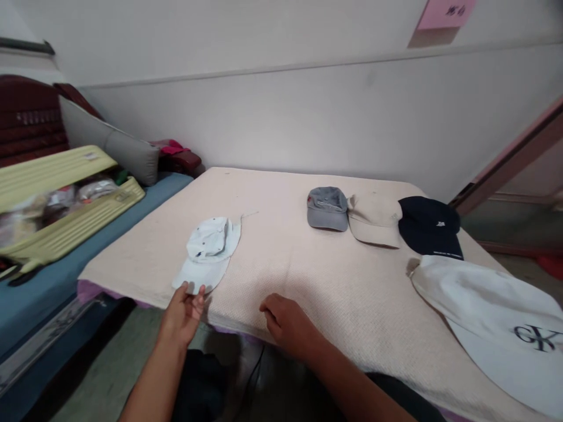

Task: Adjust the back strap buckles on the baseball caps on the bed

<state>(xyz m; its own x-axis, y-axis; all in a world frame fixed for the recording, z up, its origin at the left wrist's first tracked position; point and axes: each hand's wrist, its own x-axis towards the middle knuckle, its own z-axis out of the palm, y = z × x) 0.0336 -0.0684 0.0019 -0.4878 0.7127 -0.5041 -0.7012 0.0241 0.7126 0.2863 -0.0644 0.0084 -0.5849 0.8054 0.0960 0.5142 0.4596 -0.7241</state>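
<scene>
A white cap (209, 251) lies on the cream cloth of the table (281, 258), brim toward me. My left hand (183, 313) is at the table's near edge, its fingertips touching the tip of that brim, fingers loosely apart. My right hand (288, 322) rests on the cloth at the near edge with fingers curled under, and I cannot see anything in it. Farther back stand a grey cap (328, 208), a beige cap (373, 220) and a dark navy cap (431, 227) in a row.
A large white cap (497, 322) with a dark logo lies close at the right. An open yellow suitcase (65, 199) sits on a blue bed at the left, with grey pillows behind. The white wall stands behind the table.
</scene>
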